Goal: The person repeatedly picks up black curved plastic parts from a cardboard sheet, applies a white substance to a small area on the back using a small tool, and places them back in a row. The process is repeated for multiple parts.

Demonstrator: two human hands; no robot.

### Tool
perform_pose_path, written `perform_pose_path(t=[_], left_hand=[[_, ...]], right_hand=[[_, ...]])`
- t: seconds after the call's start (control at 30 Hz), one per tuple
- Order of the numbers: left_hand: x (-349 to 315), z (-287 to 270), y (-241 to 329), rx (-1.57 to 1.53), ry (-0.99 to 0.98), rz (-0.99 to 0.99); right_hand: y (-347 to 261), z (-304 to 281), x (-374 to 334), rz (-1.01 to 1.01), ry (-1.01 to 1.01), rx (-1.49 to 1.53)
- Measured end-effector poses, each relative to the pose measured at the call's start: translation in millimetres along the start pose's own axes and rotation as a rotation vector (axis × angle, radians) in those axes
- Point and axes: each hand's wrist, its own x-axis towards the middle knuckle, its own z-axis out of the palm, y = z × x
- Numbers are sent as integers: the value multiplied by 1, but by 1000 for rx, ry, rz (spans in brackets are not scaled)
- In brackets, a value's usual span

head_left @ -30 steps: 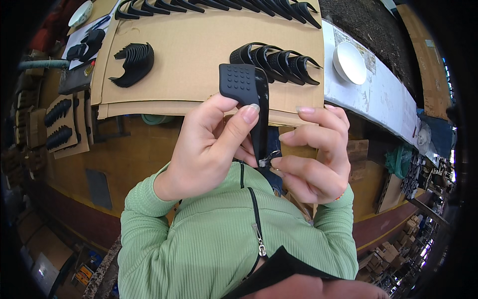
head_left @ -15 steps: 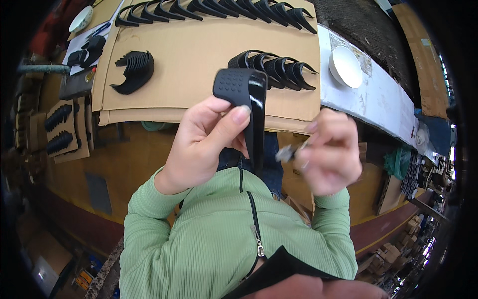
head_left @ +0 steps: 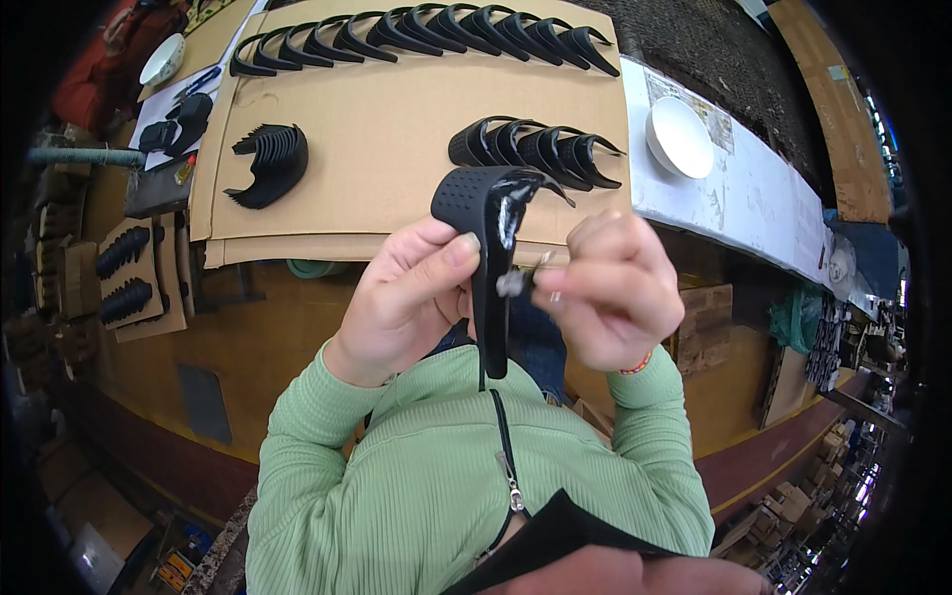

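A black curved piece (head_left: 492, 317) is held up in the air before the person's chest, just short of the near edge of the cardboard; its long glossy arm points downward, its dotted face turns to the left, and a thin, curved tip reaches away to the right at the top; the left hand (head_left: 405, 296) has its grip closed on this piece, thumb on the near side and fingers mostly hidden behind; the right hand (head_left: 617, 297), fingers curled, has its grip pinched on a small pale-ended item (head_left: 513, 284), whose blurred, translucent end lies right at the glossy side of the piece; whether the two touch, I cannot tell.

Beyond the hands spreads the cardboard sheet (head_left: 372, 169); on it a short row of black curved pieces (head_left: 540, 156) lies to the right, a nested black stack (head_left: 278, 167) to the left, and a long row of similar pieces (head_left: 436, 35) runs across the far side; to the right of the sheet a white bowl (head_left: 679, 139) stands on the pale counter (head_left: 759, 198); to the left are a pen (head_left: 198, 85), some black parts (head_left: 188, 124) and, farther off, a second bowl (head_left: 162, 61); the person wears a green ribbed jacket (head_left: 426, 486).
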Motion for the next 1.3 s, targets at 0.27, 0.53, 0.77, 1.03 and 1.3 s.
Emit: perform_pose_path(t=[0.27, 0.53, 0.77, 1.03, 1.3], left_hand=[[4, -7, 6, 18, 59, 148], [46, -74, 25, 411, 123, 485], [61, -110, 21, 428, 308, 263], [53, -107, 20, 372, 389, 3], [57, -101, 21, 874, 638, 72]], right_hand=[[-3, 5, -13, -279, -232, 76], [3, -13, -27, 49, -143, 28], [8, -23, -36, 221, -13, -140], [14, -29, -37, 285, 49, -161], [20, -41, -35, 315, 107, -200]])
